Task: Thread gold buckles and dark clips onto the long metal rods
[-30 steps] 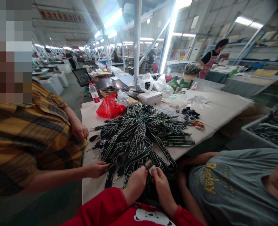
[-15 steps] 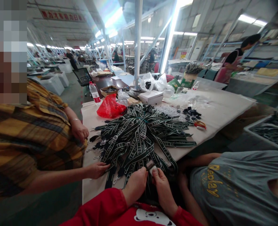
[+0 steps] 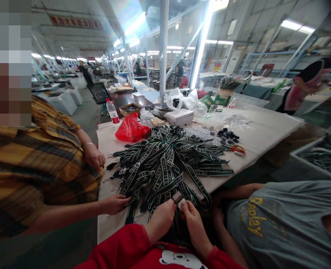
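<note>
Near the table's front edge, my left hand [image 3: 162, 217] is closed at the fingertips on a small greyish metal buckle [image 3: 177, 197]. Close against it, my right hand [image 3: 193, 221] pinches a small white pad-like piece [image 3: 183, 204], its thumb on top. The white piece touches or nearly touches the buckle; its exact kind is unclear. Just beyond both hands spreads a big heap of dark green lettered straps [image 3: 165, 164], tied near its middle, with metal clips at many ends. What hangs below my fingers is partly hidden.
A co-worker's hand [image 3: 116, 203] touches straps at left; another person in a grey shirt [image 3: 283, 220] is close at right. Beyond the heap are a red plastic bag [image 3: 132, 129], a bottle [image 3: 113, 112], a white box [image 3: 180, 117] and red-handled scissors [image 3: 238, 150].
My hands stay nearly in place, with the buckle and white piece shifted very slightly. In the background at right, a person in a pink apron has moved further right.
</note>
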Motion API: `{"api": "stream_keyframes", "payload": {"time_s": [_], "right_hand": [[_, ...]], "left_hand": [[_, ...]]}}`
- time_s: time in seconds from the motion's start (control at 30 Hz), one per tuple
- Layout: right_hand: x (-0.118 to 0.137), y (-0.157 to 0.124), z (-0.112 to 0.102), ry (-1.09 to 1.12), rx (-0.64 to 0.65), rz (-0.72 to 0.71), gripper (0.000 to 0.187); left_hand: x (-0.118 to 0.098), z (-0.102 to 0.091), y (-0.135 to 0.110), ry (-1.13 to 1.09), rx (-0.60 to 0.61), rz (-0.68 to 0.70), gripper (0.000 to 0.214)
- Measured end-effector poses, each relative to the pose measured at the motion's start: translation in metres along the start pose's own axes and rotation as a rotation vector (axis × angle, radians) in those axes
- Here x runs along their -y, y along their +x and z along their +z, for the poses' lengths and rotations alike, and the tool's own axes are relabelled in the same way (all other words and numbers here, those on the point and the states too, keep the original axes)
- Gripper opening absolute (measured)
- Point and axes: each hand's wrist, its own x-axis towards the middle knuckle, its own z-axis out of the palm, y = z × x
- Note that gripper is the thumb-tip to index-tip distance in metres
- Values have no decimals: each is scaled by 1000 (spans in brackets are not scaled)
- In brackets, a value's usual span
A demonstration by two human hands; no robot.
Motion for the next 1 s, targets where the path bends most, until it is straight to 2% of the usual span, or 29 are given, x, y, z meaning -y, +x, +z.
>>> {"api": "stream_keyframes", "payload": {"time_s": [0.13, 0.3, 0.47, 0.63, 0.83, 1.0], "right_hand": [[-4, -3, 0, -7, -44, 6, 34], [-4, -4, 6, -41, -5, -30, 37], [-1, -1, 1, -66, -22, -51, 36], [2, -1, -1, -120, 31, -81, 36], [2, -4, -2, -180, 129, -153, 34], [7, -4, -7, -157, 160, -152, 30]], "left_hand": [[2, 3, -6, 37, -9, -20, 27], [5, 9, -8, 15, -53, -36, 26], [2, -4, -13, -81, -127, -24, 27], [6, -19, -5, -423, -233, -66, 31], [8, -10, 3, -726, -53, -162, 47], [3, -2, 2, -917, -62, -206, 43]]}}
